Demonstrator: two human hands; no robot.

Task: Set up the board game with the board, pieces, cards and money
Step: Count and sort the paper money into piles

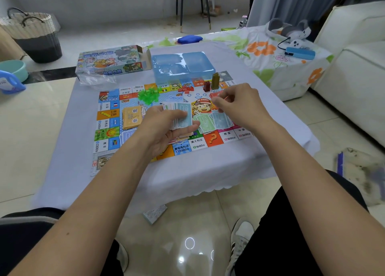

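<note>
Left hand (166,123) fingers grip the money (181,117) stack over the board (212,139); right hand (235,102) pinches something small, can't tell what. Notes are thin, floppy, slippery, so pinch edges.

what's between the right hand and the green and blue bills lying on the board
Nothing visible. The right hand hovers just above the bills on the board, with only open air between. The left hand holds its own stack of bills off to the side.

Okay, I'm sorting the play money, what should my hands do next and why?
Probably lay the note pinched in your right hand onto a matching pile of the sorted notes fanned on the board, then pull the next one. Your left hand holds a thick money stack to deal.
</note>
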